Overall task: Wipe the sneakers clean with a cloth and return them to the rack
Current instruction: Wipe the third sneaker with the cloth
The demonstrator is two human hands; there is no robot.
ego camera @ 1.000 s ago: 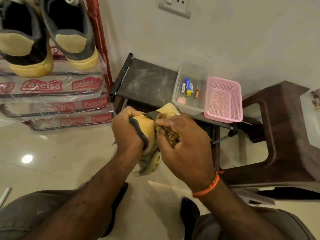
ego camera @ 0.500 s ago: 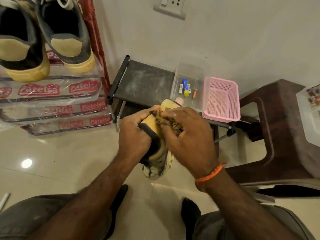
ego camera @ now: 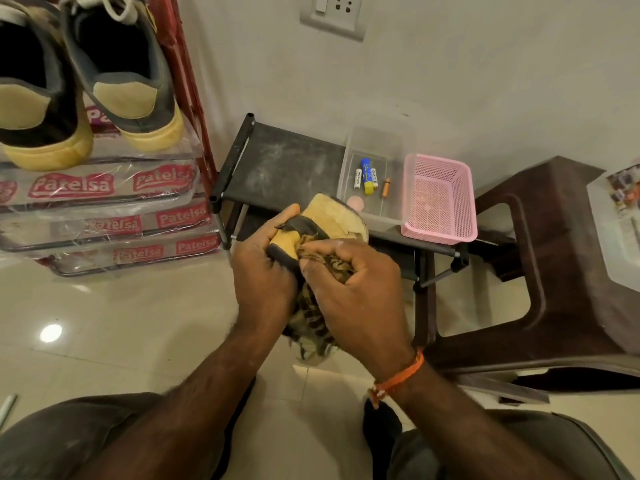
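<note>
Head view: the left hand (ego camera: pixel 265 271) grips the sneaker (ego camera: pixel 332 216), now tipped further up; right hand (ego camera: pixel 349 285), just beside, clutches the cloth (ego camera: pixel 311 323), rubbing nearer the heel. Wiping continues.

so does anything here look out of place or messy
Only the low black shelf: its top is dusty and scuffed with pale marks. The two sneakers on the rack sit neatly paired and upright.

- Low bench (ego camera: pixel 277 168): stands against the wall.
- Rack (ego camera: pixel 104 202): left of bench, two sneakers (ego camera: pixel 86 91) on top.
- Clear tray (ego camera: pixel 374 174) and basket (ego camera: pixel 438 199): on bench, right end.
- Stool (ego camera: pixel 540 271): right of bench.
- Held sneaker (ego camera: pixel 332 220): before bench.
</note>
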